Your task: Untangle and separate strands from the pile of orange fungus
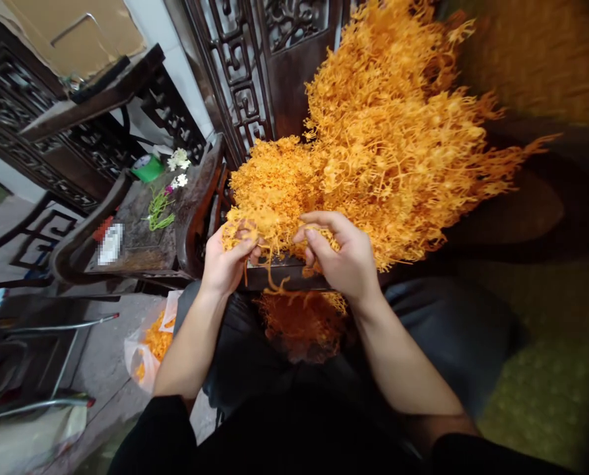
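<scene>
A big heap of orange branching plastic pieces [393, 145] fills the seat of a dark carved wooden chair in front of me. My left hand [229, 254] is closed on a small tangle of orange plastic pieces [269, 227], thumb pressed against the fingers. A few loose strands dangle below it. To its right, my right hand [341, 251] is curled, thumb and forefinger drawn close together near the tangle. Whatever sits between those fingers is too small to make out. Both hands are just above the near edge of the heap, over my lap.
Left of the heap stands another carved wooden chair [130, 237] with a green tape roll [148, 168], white flowers [179, 159] and green stems [159, 211] on it. A plastic bag [143, 359] with orange pieces lies on the floor. More orange pieces [301, 316] hang below my hands.
</scene>
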Demonstrator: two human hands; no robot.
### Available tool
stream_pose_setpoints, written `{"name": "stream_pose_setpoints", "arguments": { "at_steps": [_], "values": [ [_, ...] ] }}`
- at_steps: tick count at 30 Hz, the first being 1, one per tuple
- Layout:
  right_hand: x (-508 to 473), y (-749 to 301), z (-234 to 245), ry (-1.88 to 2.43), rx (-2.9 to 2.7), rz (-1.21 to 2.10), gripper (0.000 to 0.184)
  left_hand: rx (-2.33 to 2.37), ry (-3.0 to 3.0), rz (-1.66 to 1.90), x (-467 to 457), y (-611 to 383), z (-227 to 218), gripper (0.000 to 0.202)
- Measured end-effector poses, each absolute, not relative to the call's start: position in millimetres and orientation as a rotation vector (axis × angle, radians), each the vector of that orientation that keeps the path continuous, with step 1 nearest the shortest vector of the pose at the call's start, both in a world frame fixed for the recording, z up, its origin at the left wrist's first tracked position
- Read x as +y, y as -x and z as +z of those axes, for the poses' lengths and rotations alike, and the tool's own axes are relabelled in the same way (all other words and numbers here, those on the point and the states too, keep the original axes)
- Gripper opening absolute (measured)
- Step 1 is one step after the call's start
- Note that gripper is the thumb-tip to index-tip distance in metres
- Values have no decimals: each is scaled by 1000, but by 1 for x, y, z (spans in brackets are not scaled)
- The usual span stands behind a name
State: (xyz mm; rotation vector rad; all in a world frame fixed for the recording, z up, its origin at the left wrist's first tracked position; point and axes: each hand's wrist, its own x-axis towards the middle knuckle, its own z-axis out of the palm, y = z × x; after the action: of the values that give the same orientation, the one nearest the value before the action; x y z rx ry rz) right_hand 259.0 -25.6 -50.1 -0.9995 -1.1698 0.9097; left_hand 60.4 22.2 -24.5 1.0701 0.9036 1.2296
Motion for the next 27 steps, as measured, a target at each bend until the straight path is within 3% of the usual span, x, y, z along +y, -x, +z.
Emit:
{"name": "stream_pose_setpoints", "arguments": {
  "at_steps": [4,9,15,18,27],
  "values": [
    [-14,-264,-57,1036,-1161,955,44,941,-1115,1180,15,-66,-27,31],
    [-17,-254,-55,1087,-1469,525,62,973,-1138,1130,13,-71,-29,29],
    [-15,-246,-61,1064,-1615,306,25,988,-1131,1082,9,-76,-27,34],
    [-12,-246,-66,1112,-1655,260,15,970,-1095,1077,8,-75,-24,37],
    [0,-235,-84,1383,-1764,91,19,996,-958,1073,10,-71,-17,30]
  ]
}}
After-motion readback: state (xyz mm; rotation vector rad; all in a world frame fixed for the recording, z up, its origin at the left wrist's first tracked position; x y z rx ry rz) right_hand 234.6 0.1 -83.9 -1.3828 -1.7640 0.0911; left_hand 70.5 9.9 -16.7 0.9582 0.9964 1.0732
